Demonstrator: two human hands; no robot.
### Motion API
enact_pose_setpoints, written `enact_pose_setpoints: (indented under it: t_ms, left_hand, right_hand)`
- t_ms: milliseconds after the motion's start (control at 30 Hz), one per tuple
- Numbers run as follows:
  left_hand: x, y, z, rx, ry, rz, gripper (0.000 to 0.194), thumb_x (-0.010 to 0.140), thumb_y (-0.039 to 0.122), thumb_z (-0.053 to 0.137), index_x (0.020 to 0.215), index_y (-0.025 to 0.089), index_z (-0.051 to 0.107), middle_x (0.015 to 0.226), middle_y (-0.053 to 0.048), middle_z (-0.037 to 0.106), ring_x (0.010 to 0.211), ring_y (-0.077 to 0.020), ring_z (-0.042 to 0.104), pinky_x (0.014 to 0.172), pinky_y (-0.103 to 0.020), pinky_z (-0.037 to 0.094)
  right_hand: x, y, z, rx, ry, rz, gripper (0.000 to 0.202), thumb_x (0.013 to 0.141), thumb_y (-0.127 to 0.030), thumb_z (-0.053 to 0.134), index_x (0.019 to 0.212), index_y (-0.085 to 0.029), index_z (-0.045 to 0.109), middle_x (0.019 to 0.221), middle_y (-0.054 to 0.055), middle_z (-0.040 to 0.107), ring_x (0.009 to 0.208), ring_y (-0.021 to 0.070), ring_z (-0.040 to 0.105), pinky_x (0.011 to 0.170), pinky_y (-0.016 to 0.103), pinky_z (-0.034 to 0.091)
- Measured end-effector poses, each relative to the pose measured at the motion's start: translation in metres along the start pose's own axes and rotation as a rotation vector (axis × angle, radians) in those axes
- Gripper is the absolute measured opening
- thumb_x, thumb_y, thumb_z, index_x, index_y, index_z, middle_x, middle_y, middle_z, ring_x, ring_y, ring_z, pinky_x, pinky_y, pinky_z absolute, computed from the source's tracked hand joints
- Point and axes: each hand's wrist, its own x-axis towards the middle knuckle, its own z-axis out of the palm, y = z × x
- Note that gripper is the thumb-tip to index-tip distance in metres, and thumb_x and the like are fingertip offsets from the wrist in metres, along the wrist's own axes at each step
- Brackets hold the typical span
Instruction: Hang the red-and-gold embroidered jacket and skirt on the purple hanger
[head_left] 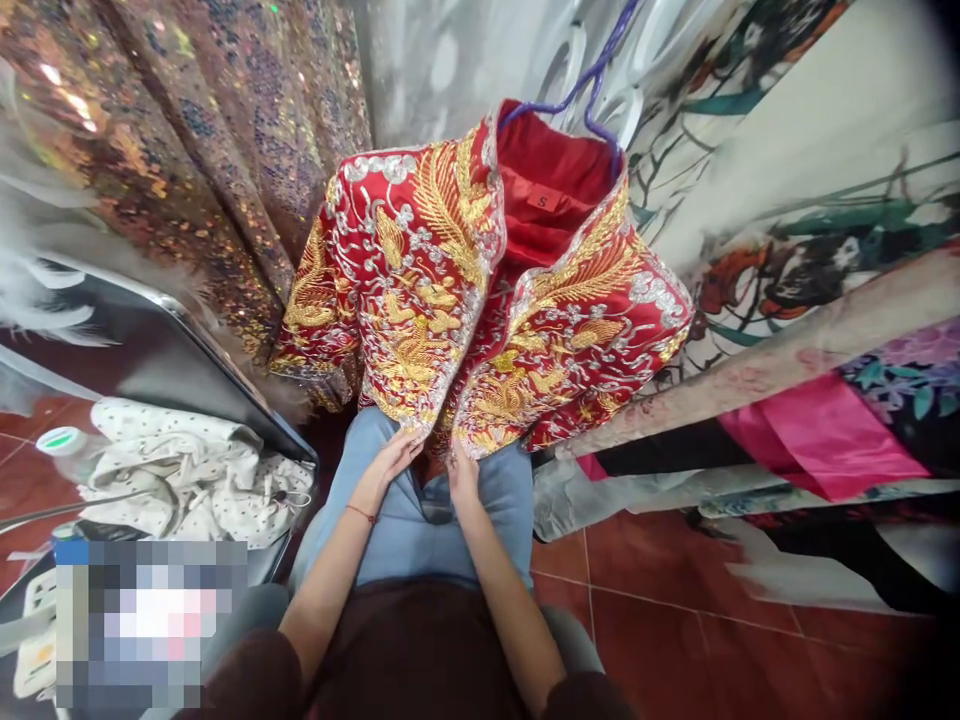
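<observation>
A red jacket (pixel 409 270) with gold and silver embroidery hangs in front of me on a purple hanger (pixel 574 95). Its front is unfastened, and the red lining shows a small label (pixel 543 200) marked S inside the collar. My left hand (pixel 397 455) pinches the lower front corner of one panel. The matching corner of the other panel is between the fingers of my right hand (pixel 460 468). Both hands are close together over my lap, a narrow gap between the two edges. The jacket's hem rests near my blue trousers (pixel 367 545).
Sequinned fabric (pixel 225 130) hangs at the left, patterned garments (pixel 780 270) at the right. A chair (pixel 142 330) on my left bears a dotted white cloth (pixel 202 480) and a bottle (pixel 67 448). A pixelated patch covers the lower left. Red tiles (pixel 645 600) make up the floor.
</observation>
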Motion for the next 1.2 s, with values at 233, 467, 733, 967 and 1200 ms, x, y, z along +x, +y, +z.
enact_pose_setpoints:
  t_ms: [233,467,733,967,1200]
  left_hand:
    - [-0.039,-0.008,0.014,0.014,-0.217,-0.136,0.012,0.071,0.002,0.074,0.081,0.009,0.071,0.078,-0.007,0.072,0.067,-0.0121,0.065,0.068,-0.024,0.051]
    - [-0.066,-0.011,0.029,-0.201,-0.246,-0.267,0.012,0.084,0.004,0.063,0.074,0.009,0.061,0.06,0.001,0.057,0.044,-0.0025,0.05,0.043,-0.011,0.04]
    - [-0.086,0.004,0.046,-0.46,-0.17,-0.469,0.035,0.102,0.016,0.035,0.067,0.015,0.042,0.048,0.008,0.033,0.03,0.0018,0.031,0.032,-0.004,0.021]
    - [-0.102,0.008,0.059,-0.557,-0.155,-0.504,0.035,0.102,0.017,0.036,0.068,0.016,0.041,0.045,0.008,0.034,0.03,0.001,0.033,0.032,-0.004,0.024]
    - [-0.107,0.01,0.067,-0.514,-0.148,-0.499,0.037,0.103,0.014,0.027,0.075,0.012,0.051,0.049,0.006,0.04,0.031,0.0018,0.034,0.032,-0.004,0.023]
  right_hand:
    - [-0.051,-0.019,-0.016,-0.034,-0.191,-0.039,0.041,0.052,-0.038,0.087,0.054,-0.016,0.054,0.049,-0.006,0.049,0.049,0.0055,0.042,0.051,0.021,0.036]
    - [-0.082,-0.039,-0.005,0.027,-0.264,-0.065,0.036,0.058,-0.044,0.084,0.055,-0.017,0.06,0.06,-0.001,0.059,0.063,0.0106,0.054,0.069,0.027,0.049]
    - [-0.096,-0.04,0.004,0.122,-0.228,-0.083,0.029,0.058,-0.037,0.084,0.068,-0.019,0.064,0.071,-0.002,0.064,0.068,0.0097,0.056,0.07,0.025,0.048]
    - [-0.109,-0.046,0.011,0.155,-0.172,-0.093,0.03,0.059,-0.034,0.085,0.082,-0.019,0.072,0.092,0.002,0.073,0.086,0.0154,0.066,0.087,0.033,0.052]
    - [-0.111,-0.055,0.017,0.178,-0.138,-0.1,0.03,0.059,-0.035,0.085,0.081,-0.02,0.072,0.088,0.0,0.073,0.083,0.0141,0.065,0.086,0.031,0.053]
